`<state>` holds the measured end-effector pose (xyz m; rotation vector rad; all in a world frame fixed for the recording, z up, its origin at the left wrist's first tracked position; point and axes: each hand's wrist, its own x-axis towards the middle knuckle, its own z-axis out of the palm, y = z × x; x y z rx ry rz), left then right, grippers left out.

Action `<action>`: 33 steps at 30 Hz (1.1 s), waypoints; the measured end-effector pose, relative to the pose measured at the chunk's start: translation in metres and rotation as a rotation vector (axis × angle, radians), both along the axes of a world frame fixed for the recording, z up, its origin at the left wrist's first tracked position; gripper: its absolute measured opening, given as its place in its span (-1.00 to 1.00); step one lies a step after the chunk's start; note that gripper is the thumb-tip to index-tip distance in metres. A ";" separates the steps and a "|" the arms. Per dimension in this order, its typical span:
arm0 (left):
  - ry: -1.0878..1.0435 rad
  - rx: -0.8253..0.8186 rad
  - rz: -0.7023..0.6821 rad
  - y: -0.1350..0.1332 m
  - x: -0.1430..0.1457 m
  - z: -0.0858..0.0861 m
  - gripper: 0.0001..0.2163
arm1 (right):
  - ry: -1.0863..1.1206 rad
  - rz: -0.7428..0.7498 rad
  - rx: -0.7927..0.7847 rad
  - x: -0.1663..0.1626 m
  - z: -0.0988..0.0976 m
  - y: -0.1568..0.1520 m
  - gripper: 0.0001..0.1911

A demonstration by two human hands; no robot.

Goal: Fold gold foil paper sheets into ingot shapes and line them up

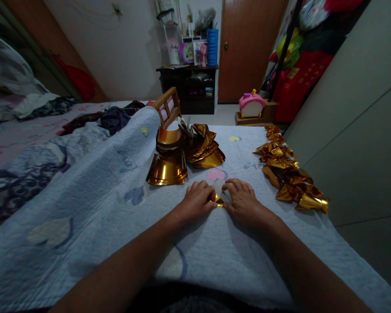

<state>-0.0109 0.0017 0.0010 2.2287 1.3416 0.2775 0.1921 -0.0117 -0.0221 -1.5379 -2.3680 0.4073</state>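
Observation:
A small folded piece of gold foil paper (pixel 219 201) lies low over the bed cover, between my two hands. My left hand (pixel 199 200) pinches its left side with curled fingers and thumb. From the other side my right hand (pixel 244 202) holds its right edge, thumb at the near corner and fingers bent over. My fingers hide much of the paper. Just beyond my left hand are stacks of curved gold foil sheets (pixel 167 169), fanned out on the cover. To the right, a row of folded gold foil pieces (pixel 288 178) runs along the bed's edge.
The light blue quilted cover (pixel 117 256) rises in a ridge on the left, beside bunched clothes (pixel 114 119). A small wooden rail (pixel 167 106) stands behind the stacks. Farther off are a dark cabinet (pixel 187 98), a door (pixel 247 52) and a pink toy (pixel 251 105).

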 end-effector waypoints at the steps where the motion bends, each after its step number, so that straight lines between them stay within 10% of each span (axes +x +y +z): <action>1: 0.002 -0.003 0.003 0.000 0.000 0.000 -0.93 | 0.000 0.005 -0.006 0.001 -0.001 0.001 -0.64; 12: -0.005 0.046 -0.025 0.000 -0.001 -0.001 -0.90 | 0.078 0.055 -0.037 0.011 0.005 0.004 -0.60; 33: -0.347 0.115 -0.112 -0.001 -0.001 -0.005 -0.12 | 0.326 0.005 -0.082 -0.006 0.009 0.007 -0.22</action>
